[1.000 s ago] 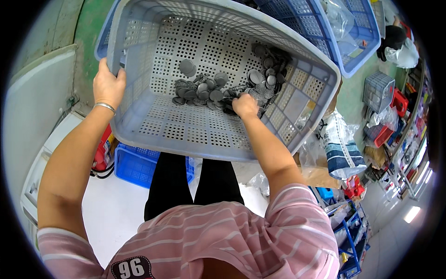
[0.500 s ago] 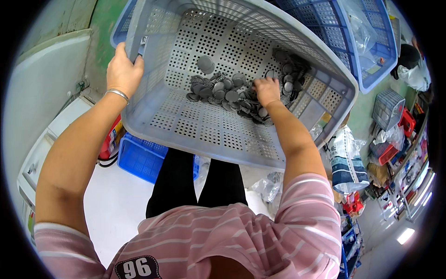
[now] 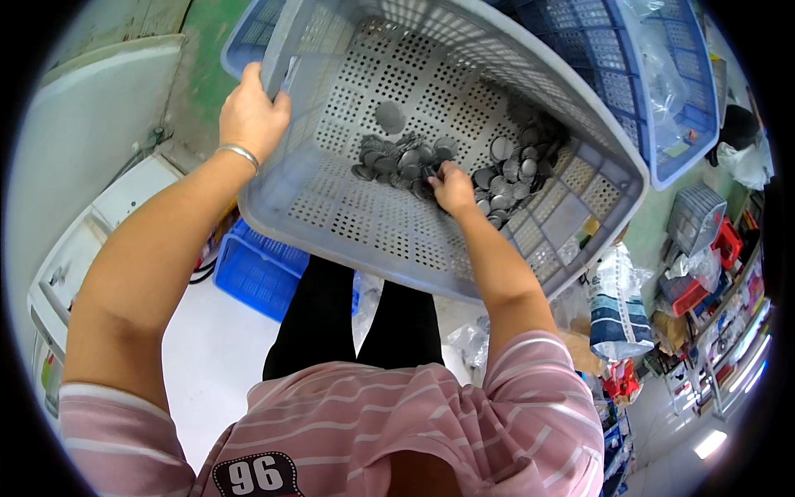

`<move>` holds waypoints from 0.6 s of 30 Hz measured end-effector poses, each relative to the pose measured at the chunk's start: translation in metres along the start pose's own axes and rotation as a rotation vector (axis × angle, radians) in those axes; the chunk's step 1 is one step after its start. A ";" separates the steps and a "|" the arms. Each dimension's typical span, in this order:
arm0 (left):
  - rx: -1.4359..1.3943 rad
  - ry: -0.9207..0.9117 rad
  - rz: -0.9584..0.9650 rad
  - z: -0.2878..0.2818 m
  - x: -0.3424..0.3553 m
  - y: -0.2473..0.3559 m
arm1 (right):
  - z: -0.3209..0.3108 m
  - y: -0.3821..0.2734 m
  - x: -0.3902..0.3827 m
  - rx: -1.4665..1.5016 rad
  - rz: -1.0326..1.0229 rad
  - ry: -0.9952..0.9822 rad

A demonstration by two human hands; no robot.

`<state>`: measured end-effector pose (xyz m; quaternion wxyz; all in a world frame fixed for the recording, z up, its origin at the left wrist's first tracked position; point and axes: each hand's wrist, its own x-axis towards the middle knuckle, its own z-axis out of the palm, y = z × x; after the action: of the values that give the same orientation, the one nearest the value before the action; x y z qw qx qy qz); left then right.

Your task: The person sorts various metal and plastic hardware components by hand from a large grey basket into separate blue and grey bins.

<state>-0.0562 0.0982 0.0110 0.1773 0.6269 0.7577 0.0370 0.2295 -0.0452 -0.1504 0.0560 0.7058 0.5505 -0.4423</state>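
A large grey perforated plastic basket (image 3: 422,263) is tilted toward me, with many grey round discs (image 3: 500,149) lying inside in two loose heaps and a lone one (image 3: 389,118) higher up. My left hand (image 3: 254,116), with a bangle at the wrist, is closed on the basket's left edge. My right hand (image 3: 451,186) is inside the basket between the heaps, its fingers curled on dark discs at the edge of the left heap; exactly how many it holds is hidden.
Blue crates (image 3: 667,161) stand beside and behind the basket, another blue crate (image 3: 252,282) below. A patterned bag (image 3: 617,323), red bins (image 3: 725,240) and a cluttered rack are at the right, where a crouching person (image 3: 737,137) is partly visible. A white appliance (image 3: 124,190) is at left.
The basket and my left hand have shifted right in view. My right hand moved right among the discs, then back leftward to the left heap, fingers now more curled. The heaps look more separated.
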 end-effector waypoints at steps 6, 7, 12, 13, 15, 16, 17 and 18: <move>-0.070 -0.077 -0.065 -0.001 -0.001 0.001 | -0.102 -0.054 -0.026 0.811 0.098 -0.165; -0.102 -0.062 -0.047 0.000 0.000 0.006 | -0.125 -0.056 -0.031 0.853 0.047 -0.173; -0.040 -0.070 -0.102 -0.007 -0.003 0.001 | -0.243 -0.104 -0.050 1.141 -0.165 0.286; -0.060 -0.061 -0.090 -0.006 -0.003 0.002 | -0.269 -0.103 -0.045 1.159 -0.178 0.377; -0.044 -0.053 -0.080 -0.006 -0.002 0.003 | -0.308 -0.097 -0.029 1.240 -0.161 0.581; -0.053 -0.040 -0.070 -0.006 -0.002 0.006 | -0.325 -0.096 -0.021 1.237 -0.174 0.620; -0.050 -0.054 -0.079 -0.008 -0.003 0.008 | -0.340 -0.097 -0.014 1.237 -0.184 0.655; -0.044 -0.065 -0.090 -0.009 -0.003 0.009 | -0.353 -0.099 -0.007 1.205 -0.199 0.663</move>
<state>-0.0506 0.0989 0.0226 0.2173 0.5890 0.7779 0.0253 0.3466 0.1883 0.1075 -0.5575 0.6580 0.2591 -0.4348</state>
